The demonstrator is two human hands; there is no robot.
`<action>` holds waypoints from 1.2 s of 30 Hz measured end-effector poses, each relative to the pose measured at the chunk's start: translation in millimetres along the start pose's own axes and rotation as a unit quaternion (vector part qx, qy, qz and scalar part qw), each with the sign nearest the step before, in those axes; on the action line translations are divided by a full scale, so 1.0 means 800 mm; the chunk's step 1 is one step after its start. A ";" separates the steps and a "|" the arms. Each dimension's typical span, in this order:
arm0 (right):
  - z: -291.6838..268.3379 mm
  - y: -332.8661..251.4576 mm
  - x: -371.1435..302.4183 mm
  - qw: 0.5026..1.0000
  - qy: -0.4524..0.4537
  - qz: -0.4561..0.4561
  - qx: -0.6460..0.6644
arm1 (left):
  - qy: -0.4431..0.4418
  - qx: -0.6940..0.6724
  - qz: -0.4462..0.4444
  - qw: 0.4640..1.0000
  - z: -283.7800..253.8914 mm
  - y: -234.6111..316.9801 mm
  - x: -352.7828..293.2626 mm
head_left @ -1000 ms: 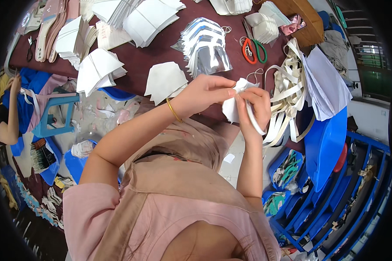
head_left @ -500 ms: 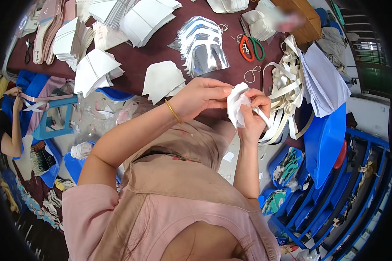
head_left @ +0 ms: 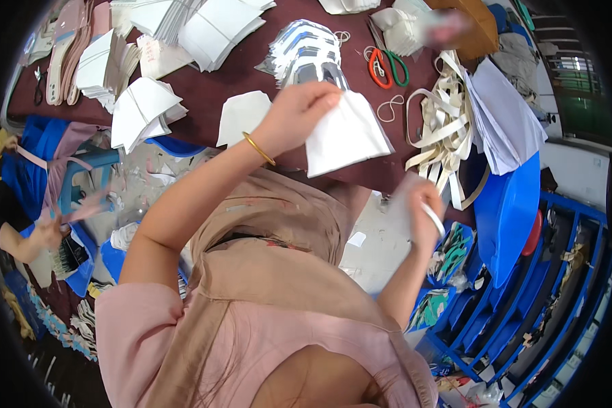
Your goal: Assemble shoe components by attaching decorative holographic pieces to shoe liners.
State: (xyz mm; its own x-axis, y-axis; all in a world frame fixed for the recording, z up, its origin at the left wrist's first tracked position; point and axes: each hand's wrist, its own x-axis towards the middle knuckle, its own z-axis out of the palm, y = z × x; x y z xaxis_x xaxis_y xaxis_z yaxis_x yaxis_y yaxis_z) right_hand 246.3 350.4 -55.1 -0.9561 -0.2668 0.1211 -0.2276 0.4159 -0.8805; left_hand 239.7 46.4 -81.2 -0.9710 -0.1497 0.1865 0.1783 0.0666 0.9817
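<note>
Maroon table (head_left: 231, 83), one left hand (head_left: 300, 114) holding one white piece (head_left: 348, 139)

Left hand (head_left: 299, 115) is gripping a cloth piece (head_left: 350, 139) by its far left edge; the piece is extending rightward. Beyond the grip, a sheet stack (head_left: 302, 49) is lying on the table (head_left: 214, 87). Left: cut pieces (head_left: 243, 115) are lying near, a tied stack (head_left: 145, 112) farther out. Right, farther back: scissors (head_left: 387, 66) are lying, then heaped straps (head_left: 449, 126). Nearer the body, rightward, the right hand (head_left: 425, 214) is hovering apart.
</note>
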 end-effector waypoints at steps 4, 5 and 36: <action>0.095 -0.059 0.024 0.989 -0.076 -0.038 0.124 | -0.108 -0.107 -0.107 0.983 0.028 0.005 -0.012; 0.097 -0.060 0.022 0.989 -0.076 -0.038 0.125 | -0.108 -0.106 -0.107 0.983 0.030 0.003 -0.016; 0.043 -0.057 -0.037 0.978 -0.097 -0.064 -0.172 | -0.096 0.261 0.216 0.936 -0.035 -0.049 0.102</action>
State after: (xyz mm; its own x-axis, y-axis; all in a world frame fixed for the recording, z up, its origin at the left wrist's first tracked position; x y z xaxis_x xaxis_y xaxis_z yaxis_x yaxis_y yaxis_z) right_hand 291.6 309.4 -34.4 -0.8706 -0.4813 0.1020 -0.4237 0.6280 -0.6527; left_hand 157.9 3.9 -103.7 -0.8463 0.1787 0.5018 0.5069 0.5597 0.6556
